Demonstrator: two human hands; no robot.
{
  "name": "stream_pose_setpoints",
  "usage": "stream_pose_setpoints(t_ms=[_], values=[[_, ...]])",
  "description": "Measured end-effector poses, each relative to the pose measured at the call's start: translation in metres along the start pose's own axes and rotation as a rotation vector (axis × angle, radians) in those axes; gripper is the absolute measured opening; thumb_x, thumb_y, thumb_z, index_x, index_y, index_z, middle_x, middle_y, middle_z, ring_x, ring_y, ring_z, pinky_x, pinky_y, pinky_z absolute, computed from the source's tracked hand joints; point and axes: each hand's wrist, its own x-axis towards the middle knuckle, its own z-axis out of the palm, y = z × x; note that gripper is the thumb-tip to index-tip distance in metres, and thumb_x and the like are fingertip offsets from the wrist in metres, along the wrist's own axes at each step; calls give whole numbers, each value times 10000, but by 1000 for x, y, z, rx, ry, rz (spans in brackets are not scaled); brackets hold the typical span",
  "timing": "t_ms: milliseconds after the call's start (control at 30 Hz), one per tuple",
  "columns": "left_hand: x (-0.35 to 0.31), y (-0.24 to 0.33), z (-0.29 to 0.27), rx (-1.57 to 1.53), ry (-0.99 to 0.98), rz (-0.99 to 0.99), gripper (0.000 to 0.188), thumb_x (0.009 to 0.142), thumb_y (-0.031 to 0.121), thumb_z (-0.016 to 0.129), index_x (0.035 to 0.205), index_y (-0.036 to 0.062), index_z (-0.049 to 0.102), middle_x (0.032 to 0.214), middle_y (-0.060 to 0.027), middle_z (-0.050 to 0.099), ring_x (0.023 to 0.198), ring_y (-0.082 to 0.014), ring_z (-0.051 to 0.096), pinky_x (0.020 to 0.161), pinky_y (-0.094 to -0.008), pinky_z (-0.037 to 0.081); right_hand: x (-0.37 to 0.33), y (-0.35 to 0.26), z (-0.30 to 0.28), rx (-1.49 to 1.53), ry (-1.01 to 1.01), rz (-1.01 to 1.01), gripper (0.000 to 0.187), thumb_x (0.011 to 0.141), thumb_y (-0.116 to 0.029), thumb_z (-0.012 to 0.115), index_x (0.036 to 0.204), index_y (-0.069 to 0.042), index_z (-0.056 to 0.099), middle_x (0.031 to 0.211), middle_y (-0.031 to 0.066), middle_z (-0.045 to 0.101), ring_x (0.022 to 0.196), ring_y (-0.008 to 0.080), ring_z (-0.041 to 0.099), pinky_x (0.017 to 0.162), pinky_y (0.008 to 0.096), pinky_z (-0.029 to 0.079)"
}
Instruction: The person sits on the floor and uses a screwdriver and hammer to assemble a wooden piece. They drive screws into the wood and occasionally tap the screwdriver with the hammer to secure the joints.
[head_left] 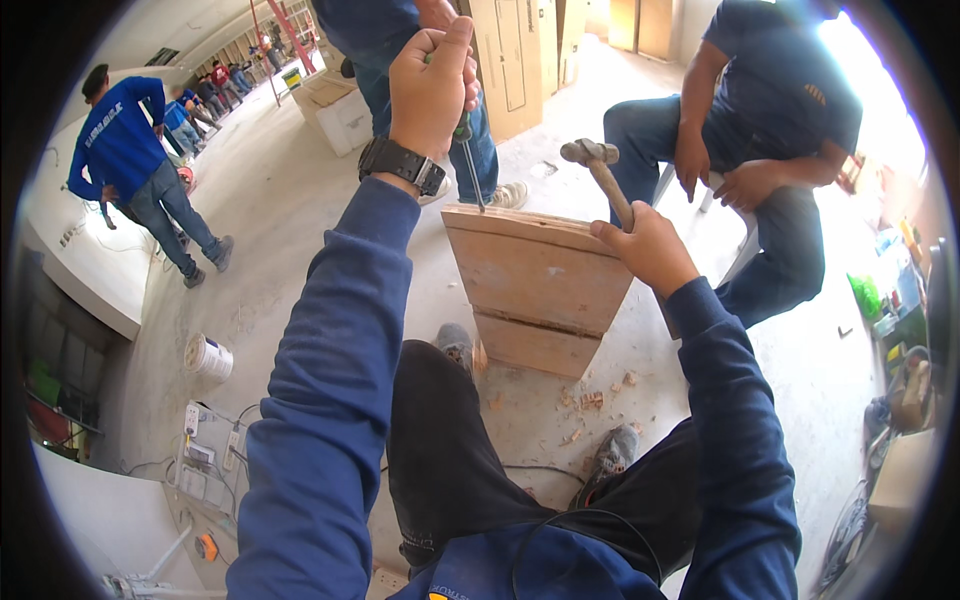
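Left hand (432,75) is gripping the chisel (470,165) upright on the plank (535,280) edge, right hand (648,245) holding the hammer (600,170) just beside it.

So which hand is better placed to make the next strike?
Likely the right hand: it grips the hammer, head raised beside the chisel. The left hand is busy holding that chisel upright on the board top edge.

The left hand (432,85) is up high, closed in a tight fist, arm stretched forward. The right hand (648,250) is lower, fingers curled shut, elbow bent.
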Motion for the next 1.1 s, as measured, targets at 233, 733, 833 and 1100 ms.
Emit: stream_pose_setpoints(t_ms=[233,733,833,1100], values=[[1,-9,-3,84,14,-22,388,962,408,731,859,80,550,669,-16,592,536,-91,588,468,-228,476,0,-2,3,22,-22,30,603,892,-464,739,1076,97,615,1006,291,701,966,398,703,858,443,535],[-99,-70,-71,195,-520,-329,241,1111,219,477,1112,14,604,1167,-144,718,1115,-187,672,1019,-331,516,-1,0,6,-8,15,1,600,885,-485,731,1032,86,620,986,280,701,925,395,702,826,438,536],[-100,-64,-76,190,-502,-395,241,1110,213,479,1114,10,610,1229,-161,705,1129,-204,675,1028,-338,518,-1,0,7,1,26,-9,598,883,-489,734,1025,80,620,949,262,699,887,374,703,805,430,536],[-98,-68,-85,143,-498,-393,256,1124,256,424,1143,55,581,1312,-199,668,1159,-267,685,1012,-372,523,1,1,8,-12,10,9,592,879,-513,737,976,58,615,864,226,680,818,334,689,766,421,527]])
